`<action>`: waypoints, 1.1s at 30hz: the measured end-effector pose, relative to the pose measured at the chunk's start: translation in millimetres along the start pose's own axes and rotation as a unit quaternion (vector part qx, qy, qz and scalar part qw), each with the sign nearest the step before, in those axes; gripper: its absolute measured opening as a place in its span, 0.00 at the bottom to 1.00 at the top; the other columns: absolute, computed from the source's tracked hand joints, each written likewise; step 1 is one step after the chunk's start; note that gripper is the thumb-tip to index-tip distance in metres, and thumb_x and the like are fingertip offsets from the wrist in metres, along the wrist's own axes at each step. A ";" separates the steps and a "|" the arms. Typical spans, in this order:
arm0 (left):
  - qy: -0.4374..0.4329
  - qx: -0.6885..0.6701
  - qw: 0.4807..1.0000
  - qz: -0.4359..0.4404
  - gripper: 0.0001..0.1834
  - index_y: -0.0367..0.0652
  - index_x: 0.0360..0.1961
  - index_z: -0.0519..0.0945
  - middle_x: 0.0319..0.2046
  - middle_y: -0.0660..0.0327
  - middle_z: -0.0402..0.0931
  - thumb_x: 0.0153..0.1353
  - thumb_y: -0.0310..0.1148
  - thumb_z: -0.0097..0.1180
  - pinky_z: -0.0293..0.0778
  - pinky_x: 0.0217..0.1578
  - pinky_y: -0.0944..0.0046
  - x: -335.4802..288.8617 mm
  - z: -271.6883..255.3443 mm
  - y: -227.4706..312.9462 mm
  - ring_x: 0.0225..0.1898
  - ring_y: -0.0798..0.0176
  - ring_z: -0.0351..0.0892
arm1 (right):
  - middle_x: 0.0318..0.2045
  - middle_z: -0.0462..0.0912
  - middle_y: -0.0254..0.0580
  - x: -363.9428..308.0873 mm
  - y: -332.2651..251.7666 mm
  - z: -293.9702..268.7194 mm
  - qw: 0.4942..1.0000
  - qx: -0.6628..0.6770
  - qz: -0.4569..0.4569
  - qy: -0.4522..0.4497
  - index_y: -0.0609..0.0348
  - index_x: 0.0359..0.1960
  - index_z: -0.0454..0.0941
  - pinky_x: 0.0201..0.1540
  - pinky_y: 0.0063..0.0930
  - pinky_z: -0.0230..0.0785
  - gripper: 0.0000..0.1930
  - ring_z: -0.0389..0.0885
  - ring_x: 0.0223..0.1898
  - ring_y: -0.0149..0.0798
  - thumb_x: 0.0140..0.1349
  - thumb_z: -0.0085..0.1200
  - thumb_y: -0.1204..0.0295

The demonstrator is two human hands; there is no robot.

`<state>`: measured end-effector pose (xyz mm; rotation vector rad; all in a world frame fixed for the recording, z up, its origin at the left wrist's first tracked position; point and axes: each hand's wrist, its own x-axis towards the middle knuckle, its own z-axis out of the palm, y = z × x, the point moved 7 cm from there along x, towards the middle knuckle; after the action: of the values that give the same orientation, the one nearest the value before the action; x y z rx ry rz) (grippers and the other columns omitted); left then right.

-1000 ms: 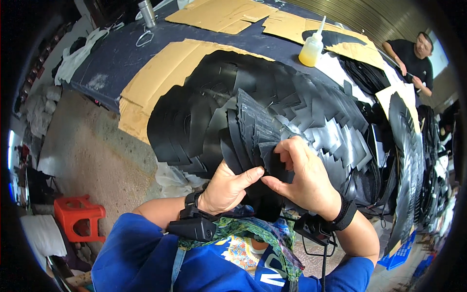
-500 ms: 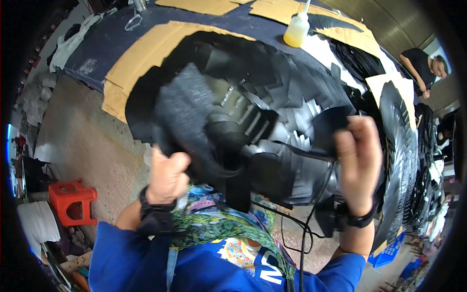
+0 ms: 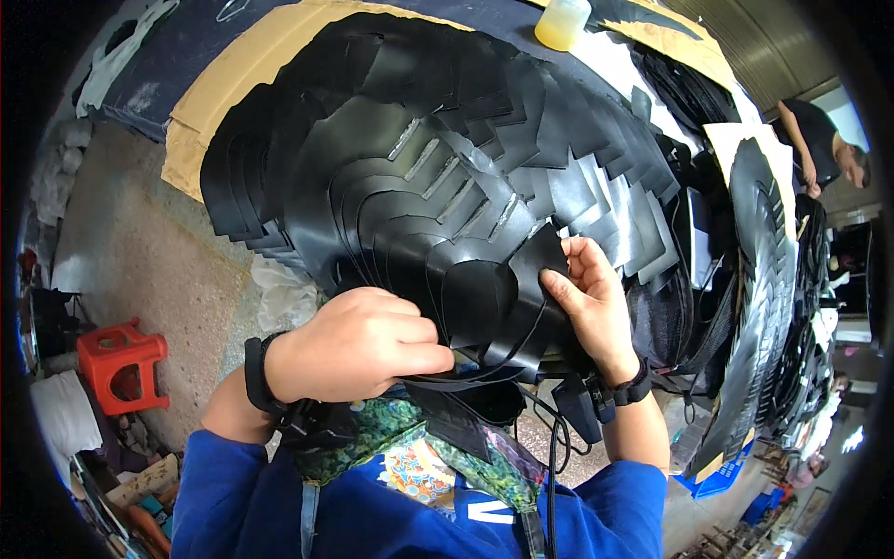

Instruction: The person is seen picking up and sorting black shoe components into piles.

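My right hand pinches a black leather-like piece between thumb and fingers, over the near edge of a fanned layer of similar pieces. My left hand is closed, knuckles up, fingertips pressed together low at that near edge; what they grip is hidden. Overlapping black pieces with curved edges spread across the table in front of me. Several of them carry short pale strips along their straight ends. A thin black cord runs down beside the held piece.
Brown cardboard lies under the pieces at the left. A bottle of yellow liquid stands at the far side. More black pieces lie in a row at right. A red stool stands on the floor; a person is at far right.
The dark, blurred piece by my left hand no longer hangs over the layers. My right hand has moved left and lower with a black piece; both hands are now closer together.
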<state>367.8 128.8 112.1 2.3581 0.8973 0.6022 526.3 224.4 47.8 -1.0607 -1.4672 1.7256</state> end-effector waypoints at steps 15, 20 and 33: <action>-0.013 0.124 0.992 0.011 0.05 0.45 0.23 0.72 0.53 0.49 0.63 0.44 0.33 0.50 0.67 0.22 0.64 23.9 18.4 -14.4 0.21 0.62 0.73 | 0.36 0.72 0.35 3.1 -1.9 2.1 1.000 -0.024 0.008 0.007 0.64 0.42 0.64 0.44 0.16 0.63 0.13 0.70 0.40 0.24 0.54 0.48 0.84; -0.032 0.117 0.993 -0.011 0.04 0.44 0.22 0.71 0.53 0.47 0.62 0.42 0.31 0.50 0.69 0.21 0.62 32.4 24.3 -21.7 0.20 0.60 0.74 | 0.35 0.73 0.35 3.5 -1.0 3.6 1.000 -0.003 0.016 -0.001 0.64 0.42 0.63 0.43 0.16 0.63 0.13 0.71 0.38 0.24 0.55 0.47 0.84; -0.065 0.093 0.993 -0.031 0.06 0.43 0.22 0.72 0.54 0.43 0.60 0.38 0.28 0.52 0.70 0.20 0.62 36.9 30.8 -30.8 0.22 0.57 0.76 | 0.16 0.63 0.30 -1.3 -9.1 -3.6 0.965 -0.248 -0.049 0.076 0.57 0.48 0.64 0.22 0.17 0.54 0.19 0.60 0.19 0.22 0.53 0.50 0.79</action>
<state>396.1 164.3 77.5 2.4906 0.9995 0.3479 529.8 226.6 56.7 -1.3118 -1.8654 1.2015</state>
